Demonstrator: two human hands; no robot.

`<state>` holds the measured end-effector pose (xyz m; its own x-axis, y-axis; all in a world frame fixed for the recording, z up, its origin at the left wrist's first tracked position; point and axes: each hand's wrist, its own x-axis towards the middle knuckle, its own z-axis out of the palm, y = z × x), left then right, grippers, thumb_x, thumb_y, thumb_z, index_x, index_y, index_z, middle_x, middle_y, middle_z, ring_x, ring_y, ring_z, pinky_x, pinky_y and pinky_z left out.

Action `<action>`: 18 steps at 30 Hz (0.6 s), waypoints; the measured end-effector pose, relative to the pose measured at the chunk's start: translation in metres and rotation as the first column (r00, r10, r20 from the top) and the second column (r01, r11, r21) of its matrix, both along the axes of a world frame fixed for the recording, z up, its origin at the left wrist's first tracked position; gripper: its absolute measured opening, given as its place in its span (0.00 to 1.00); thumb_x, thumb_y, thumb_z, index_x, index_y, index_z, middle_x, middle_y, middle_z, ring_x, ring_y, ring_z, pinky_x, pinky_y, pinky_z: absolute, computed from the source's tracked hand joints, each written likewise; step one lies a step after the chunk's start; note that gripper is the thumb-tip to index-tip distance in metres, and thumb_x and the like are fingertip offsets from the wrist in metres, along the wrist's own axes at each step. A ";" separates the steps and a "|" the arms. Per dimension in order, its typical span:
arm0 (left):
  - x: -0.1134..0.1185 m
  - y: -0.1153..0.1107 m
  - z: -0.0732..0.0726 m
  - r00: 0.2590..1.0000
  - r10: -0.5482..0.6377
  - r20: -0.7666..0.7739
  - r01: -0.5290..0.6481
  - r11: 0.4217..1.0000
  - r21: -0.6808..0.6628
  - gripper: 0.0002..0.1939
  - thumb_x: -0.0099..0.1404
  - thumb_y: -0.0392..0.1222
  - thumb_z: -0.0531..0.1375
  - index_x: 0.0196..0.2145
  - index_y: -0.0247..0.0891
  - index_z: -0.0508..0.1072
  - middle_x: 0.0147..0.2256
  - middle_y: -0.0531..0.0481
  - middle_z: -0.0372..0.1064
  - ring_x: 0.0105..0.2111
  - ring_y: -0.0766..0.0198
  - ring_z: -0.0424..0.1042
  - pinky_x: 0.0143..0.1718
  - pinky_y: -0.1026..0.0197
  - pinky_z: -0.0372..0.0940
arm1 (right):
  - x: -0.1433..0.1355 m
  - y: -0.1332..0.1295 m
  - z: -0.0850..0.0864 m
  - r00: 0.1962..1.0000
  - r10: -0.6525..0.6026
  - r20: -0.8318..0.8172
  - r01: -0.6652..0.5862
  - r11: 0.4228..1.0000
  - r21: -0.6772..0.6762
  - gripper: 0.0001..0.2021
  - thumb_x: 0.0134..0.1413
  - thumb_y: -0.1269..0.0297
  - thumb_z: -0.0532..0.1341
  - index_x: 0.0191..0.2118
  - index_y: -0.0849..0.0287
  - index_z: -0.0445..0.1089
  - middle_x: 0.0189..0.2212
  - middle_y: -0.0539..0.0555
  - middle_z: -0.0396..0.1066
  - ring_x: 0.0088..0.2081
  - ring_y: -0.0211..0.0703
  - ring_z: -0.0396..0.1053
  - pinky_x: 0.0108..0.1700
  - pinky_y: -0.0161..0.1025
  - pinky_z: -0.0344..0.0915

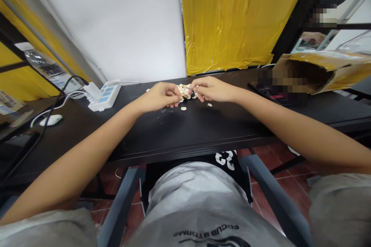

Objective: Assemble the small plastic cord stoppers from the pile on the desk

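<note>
On the black table lies a small pile of pale, cream-coloured pieces (pixel 184 89) with a few dark ones among them. My left hand (pixel 162 95) is at the pile's left side, its fingers pinched together; whatever they hold is too small to make out. From the right, my right hand (pixel 210 88) reaches over the pile with thumb and fingers curled close together at its edge, and what is between them is hidden. One pale oval piece (pixel 183 108) rests just in front of the pile. Another small pale piece (pixel 210 105) lies below my right hand.
A white power strip (pixel 106 96) with a plugged-in charger, a white mouse (pixel 51 120) and a clear bottle (pixel 46 63) stand at the left. At the right is an open cardboard box (pixel 342 73). The table's front edge (pixel 185 150) runs before my lap.
</note>
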<state>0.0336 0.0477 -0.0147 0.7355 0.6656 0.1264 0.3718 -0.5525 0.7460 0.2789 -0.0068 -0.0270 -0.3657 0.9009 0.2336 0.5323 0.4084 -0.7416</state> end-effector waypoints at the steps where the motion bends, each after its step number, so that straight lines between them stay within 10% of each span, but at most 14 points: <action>1: 0.002 -0.001 -0.002 0.999 -0.003 0.054 0.007 0.998 -0.058 0.05 0.60 0.40 0.68 0.33 0.36 0.78 0.26 0.47 0.78 0.25 0.64 0.74 0.26 0.65 0.64 | -0.001 0.000 -0.001 1.000 0.020 -0.008 -0.020 0.999 -0.035 0.09 0.72 0.71 0.57 0.40 0.61 0.74 0.21 0.45 0.69 0.19 0.32 0.60 0.23 0.32 0.56; 5: 0.010 -0.007 -0.012 0.979 0.039 0.202 0.003 0.978 -0.206 0.07 0.57 0.37 0.71 0.34 0.35 0.79 0.29 0.45 0.81 0.28 0.64 0.79 0.31 0.65 0.72 | -0.006 -0.002 -0.004 0.998 0.052 -0.021 -0.053 0.996 -0.074 0.12 0.72 0.61 0.63 0.36 0.61 0.74 0.22 0.46 0.70 0.17 0.31 0.59 0.20 0.32 0.53; 11: 0.016 -0.008 -0.022 0.955 0.060 0.290 0.042 0.941 -0.336 0.06 0.56 0.35 0.71 0.32 0.35 0.79 0.31 0.43 0.82 0.31 0.61 0.81 0.38 0.59 0.77 | -0.020 0.001 -0.015 0.985 0.069 -0.161 -0.076 0.996 -0.041 0.04 0.61 0.74 0.65 0.33 0.62 0.73 0.24 0.48 0.75 0.21 0.31 0.64 0.25 0.31 0.58; 18: 0.012 -0.002 -0.021 0.992 -0.071 0.101 0.062 0.994 0.086 0.10 0.55 0.43 0.73 0.32 0.36 0.82 0.33 0.46 0.81 0.32 0.61 0.76 0.38 0.59 0.70 | -0.011 0.004 -0.010 0.992 -0.113 -0.056 0.114 0.993 0.022 0.07 0.47 0.79 0.65 0.32 0.62 0.77 0.27 0.51 0.78 0.30 0.39 0.72 0.34 0.35 0.63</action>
